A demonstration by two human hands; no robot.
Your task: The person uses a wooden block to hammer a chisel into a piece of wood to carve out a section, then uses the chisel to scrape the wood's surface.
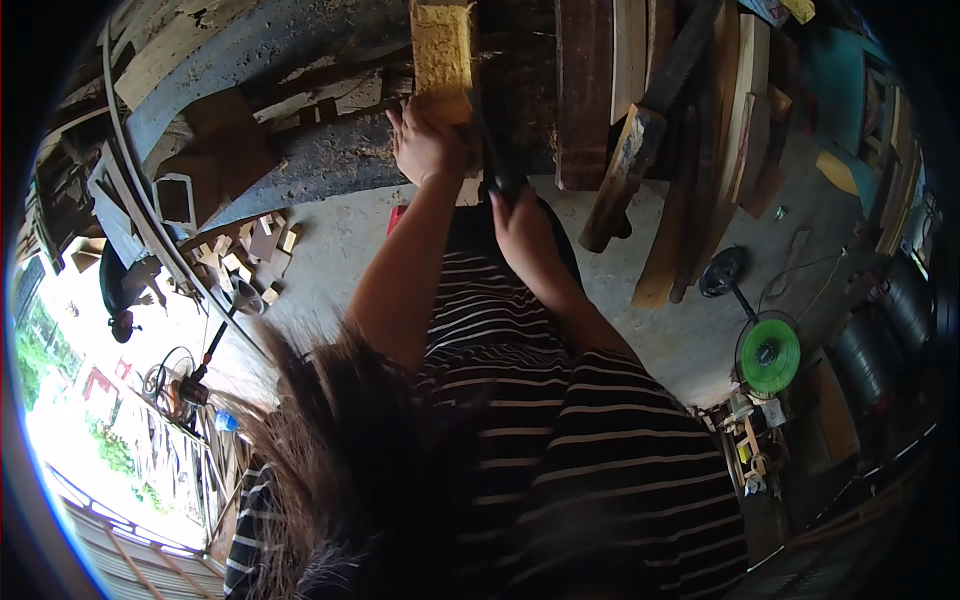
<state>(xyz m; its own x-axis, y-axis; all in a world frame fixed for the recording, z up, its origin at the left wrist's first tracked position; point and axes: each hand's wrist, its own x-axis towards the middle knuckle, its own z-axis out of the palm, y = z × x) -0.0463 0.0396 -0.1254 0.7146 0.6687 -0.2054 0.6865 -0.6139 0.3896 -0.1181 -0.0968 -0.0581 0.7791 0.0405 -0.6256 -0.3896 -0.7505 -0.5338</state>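
My left hand (428,145) lies on the near end of a yellowish wood block (443,50), its fingers stretched out and apart toward the block's left side. Beneath and beside the block runs a dark workbench (335,150) scattered with shavings. Close to my body, my right hand (520,225) is closed around the dark handle of a tool (508,187). The tool points away from me along the right side of the block; its working end is too dark to make out.
A handsaw (637,140) with a worn wooden handle lies to the right, among several boards (630,60). Small wood offcuts (235,262) litter the floor at left. A green fan (768,355) stands at right, another fan (180,385) at left. A person (125,285) is at far left.
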